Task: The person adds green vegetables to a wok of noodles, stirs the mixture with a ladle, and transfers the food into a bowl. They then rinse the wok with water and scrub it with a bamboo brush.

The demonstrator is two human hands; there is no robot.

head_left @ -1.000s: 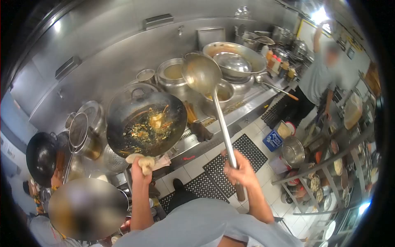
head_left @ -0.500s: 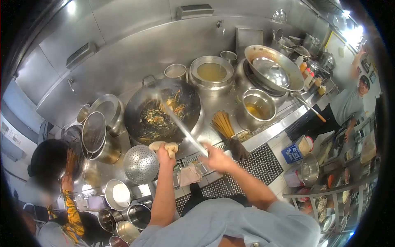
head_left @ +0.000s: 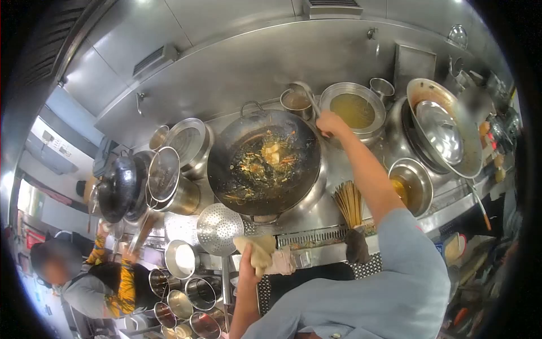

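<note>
My right hand [head_left: 332, 123] grips the handle of a metal ladle [head_left: 307, 93], whose head is at the rim of a small pot of brownish liquid [head_left: 296, 101] behind the wok. My left hand [head_left: 247, 268] holds a folded beige cloth [head_left: 259, 252] in front of the wok, apart from its near handle. Inside the black wok [head_left: 226, 135] lie chopped vegetables and pale pieces [head_left: 272, 153]. A perforated strainer [head_left: 217, 230] lies just left of the cloth. To the right of my left hand, a pinkish cloth [head_left: 282, 261] hangs at the stove edge.
A large pot of yellowish liquid [head_left: 350, 113] stands right of the small pot. Beyond the bamboo brush [head_left: 349, 200] is an oil pot [head_left: 415, 186]. A wide pan with a lid [head_left: 477, 150] sits far right. At left, a co-worker [head_left: 93, 294] works near another wok [head_left: 118, 192].
My right hand has swung the ladle from over the wok to the small pot at the back. My left hand keeps the cloth, now away from the wok's rim. The view has turned.
</note>
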